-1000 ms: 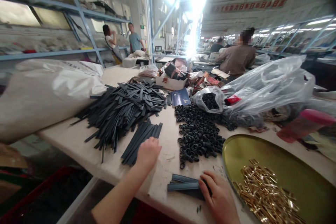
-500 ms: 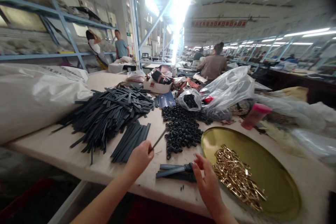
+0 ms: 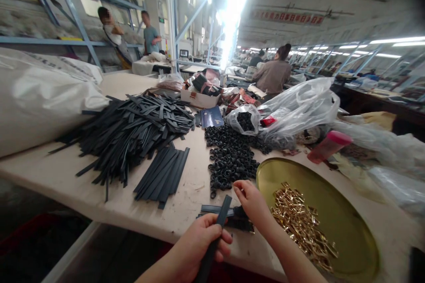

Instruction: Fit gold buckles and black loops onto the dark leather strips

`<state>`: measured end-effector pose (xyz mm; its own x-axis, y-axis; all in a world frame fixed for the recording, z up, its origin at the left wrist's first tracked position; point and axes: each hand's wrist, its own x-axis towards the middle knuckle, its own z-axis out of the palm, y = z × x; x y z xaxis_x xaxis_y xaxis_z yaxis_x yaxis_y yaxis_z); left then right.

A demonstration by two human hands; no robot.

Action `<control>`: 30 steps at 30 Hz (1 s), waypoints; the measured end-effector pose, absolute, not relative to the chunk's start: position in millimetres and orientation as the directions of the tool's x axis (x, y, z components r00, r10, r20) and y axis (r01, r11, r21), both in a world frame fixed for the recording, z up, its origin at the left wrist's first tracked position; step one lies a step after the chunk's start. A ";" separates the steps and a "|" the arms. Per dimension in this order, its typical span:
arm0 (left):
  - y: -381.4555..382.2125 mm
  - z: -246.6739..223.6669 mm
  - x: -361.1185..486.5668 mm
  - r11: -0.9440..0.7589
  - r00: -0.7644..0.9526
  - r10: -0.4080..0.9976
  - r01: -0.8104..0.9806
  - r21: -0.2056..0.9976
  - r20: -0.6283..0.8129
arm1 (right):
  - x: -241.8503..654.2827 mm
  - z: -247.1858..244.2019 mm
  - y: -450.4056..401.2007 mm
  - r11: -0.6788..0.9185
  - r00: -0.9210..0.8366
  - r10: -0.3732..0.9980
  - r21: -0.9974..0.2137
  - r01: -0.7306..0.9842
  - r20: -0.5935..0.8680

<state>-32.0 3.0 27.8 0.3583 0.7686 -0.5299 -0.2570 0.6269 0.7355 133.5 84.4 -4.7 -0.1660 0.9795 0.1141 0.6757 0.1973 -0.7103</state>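
My left hand is closed around a black strap, which slants up between thumb and fingers over the table's front edge. Beyond it, my right hand is at the near edge of a heap of small black loops. Its fingertips are pinched together; whatever is between them is too small to make out. Under and behind my hands lie a few finished-looking black straps, partly hidden. Right of my right hand, gold buckle pieces lie in a heap on an oval gold tray.
To the left are a neat row of black straps and a big pile of them. A white sack stands far left. Behind the loops are plastic bags and a pink-lidded container. Other people are in the background.
My left hand has moved right and nearer to me, and the strap in it now shows broadside. My right hand has moved up from the finished-looking straps to the loop heap.
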 end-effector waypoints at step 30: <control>20.7 -2.1 -3.9 0.329 0.184 0.916 0.163 0.930 -0.356 | 135.8 9.2 55.0 -0.315 -0.021 0.937 -0.818 -0.482 -0.348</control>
<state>-3.9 20.7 -2.1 0.1842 0.9161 -0.3562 0.1629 0.3289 0.9302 135.8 55.0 9.2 -0.0211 0.9372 -0.3481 -0.4819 -0.3146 -0.8178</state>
